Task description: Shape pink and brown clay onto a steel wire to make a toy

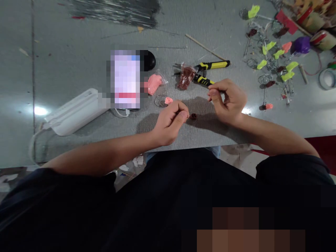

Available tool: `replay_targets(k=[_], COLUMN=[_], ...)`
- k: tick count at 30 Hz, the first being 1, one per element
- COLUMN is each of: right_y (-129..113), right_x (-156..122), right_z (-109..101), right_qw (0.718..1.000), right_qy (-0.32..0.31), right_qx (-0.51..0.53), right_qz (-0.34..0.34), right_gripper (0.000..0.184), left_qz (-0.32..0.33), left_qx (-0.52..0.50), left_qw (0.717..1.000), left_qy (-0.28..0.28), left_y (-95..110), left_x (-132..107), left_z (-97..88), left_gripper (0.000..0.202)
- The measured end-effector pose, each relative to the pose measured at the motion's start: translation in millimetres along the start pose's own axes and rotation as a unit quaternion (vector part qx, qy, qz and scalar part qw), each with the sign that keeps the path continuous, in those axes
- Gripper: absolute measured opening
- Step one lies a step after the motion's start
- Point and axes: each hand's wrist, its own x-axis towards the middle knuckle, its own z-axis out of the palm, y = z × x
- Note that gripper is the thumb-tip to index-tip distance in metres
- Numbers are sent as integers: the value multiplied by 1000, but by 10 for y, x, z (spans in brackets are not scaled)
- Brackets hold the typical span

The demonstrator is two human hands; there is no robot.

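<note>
My left hand (172,122) is closed in a pinch above the near part of the table. Just past its fingertips is a small dark-brown lump (193,116); I cannot tell whether the fingers hold it. My right hand (228,101) is raised, thumb and forefinger pressed together, and whatever is between them is too small to see. Beyond that hand lie pliers with yellow-black handles (215,65). A clear bag of brown clay-like material (186,77) rests against the pliers. Near my left hand are a wire loop with a pink lump (168,100) and a bagged pink piece (154,84).
A blurred lit screen (127,80) stands by a black rounded object (149,60). A white power strip (76,112) lies left. Thin wires (118,12) are bundled at the back. Several wire pieces with coloured lumps (269,47) spread right, near a tape roll (327,79).
</note>
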Motion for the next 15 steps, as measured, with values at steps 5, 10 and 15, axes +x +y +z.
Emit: replay_targets(k=[5,10,15], right_y=[207,250,251], right_x=[54,35,18], right_z=[87,97,54], right_qw=[993,988,985], right_qy=[-31,-53,-65], right_qx=[70,92,109], right_qz=[91,110,115], right_gripper=[35,31,18], left_qz=[-115,-93,55], left_qx=[-159,-53,203], left_qw=[980,993,976], left_qy=[-40,-44,51], left_y=[-62,153,329], left_x=[26,196,469], left_z=[48,-127,-984], left_gripper=[15,11,24])
